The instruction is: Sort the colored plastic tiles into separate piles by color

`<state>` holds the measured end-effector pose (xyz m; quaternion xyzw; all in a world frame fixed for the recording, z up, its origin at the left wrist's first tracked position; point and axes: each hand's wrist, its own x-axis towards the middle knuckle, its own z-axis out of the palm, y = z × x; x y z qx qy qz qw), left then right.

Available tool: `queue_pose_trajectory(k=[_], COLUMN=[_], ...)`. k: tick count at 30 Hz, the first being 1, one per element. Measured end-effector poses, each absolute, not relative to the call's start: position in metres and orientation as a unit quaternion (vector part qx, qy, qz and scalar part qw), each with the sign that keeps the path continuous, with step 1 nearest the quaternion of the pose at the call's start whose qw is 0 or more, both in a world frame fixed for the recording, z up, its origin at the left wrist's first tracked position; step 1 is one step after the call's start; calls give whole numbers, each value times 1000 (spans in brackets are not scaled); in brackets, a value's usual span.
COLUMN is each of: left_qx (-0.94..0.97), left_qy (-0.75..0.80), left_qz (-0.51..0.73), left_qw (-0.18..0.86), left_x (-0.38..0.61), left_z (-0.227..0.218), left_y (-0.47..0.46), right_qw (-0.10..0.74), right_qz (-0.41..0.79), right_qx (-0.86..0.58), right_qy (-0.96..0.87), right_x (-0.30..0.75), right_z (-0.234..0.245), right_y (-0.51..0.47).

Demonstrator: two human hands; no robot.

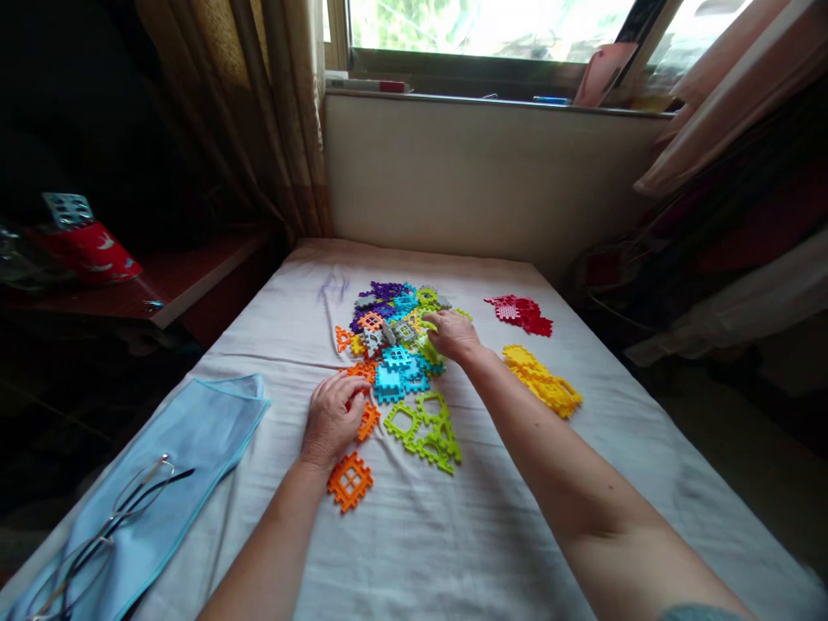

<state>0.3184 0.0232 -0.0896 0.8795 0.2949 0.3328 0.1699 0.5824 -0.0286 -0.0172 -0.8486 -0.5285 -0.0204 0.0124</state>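
A mixed-color pile of notched toy pieces (398,358) sits mid-sheet (492,535) as the right hand (453,332) bends its fingers to green pieces (430,352) on the pile's right side — whether it grips one cannot be told. The left hand (333,417) rests with curled fingers beside orange pieces (368,421), its hold equally hidden. Toothed edges look apt to snag — lifting one piece straight up while the other hand steadies its neighbors seems wisest. Nearer lie green frames (420,427) and an orange square (350,482); well to the right, a yellow stack (542,381) and a red cluster (534,319). Glasses (120,516) lie on a blue cloth (200,431) at left.
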Motion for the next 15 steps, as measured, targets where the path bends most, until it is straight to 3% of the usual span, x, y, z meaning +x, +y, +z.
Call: queue_pose_trajectory(k=[5,15], left_qx=[878,880], left_qy=[303,314], left_qz=[327,308], left_qw=[173,181], left_x=[318,318], left_z=[-89,-86], left_y=[22,21], right_qw=[-43,-46], right_qz=[27,33], right_qx=[-852,-841], right_qy=[-521,-537], right_x=[578,575], right_z=[-23,-20], right_y=[0,4])
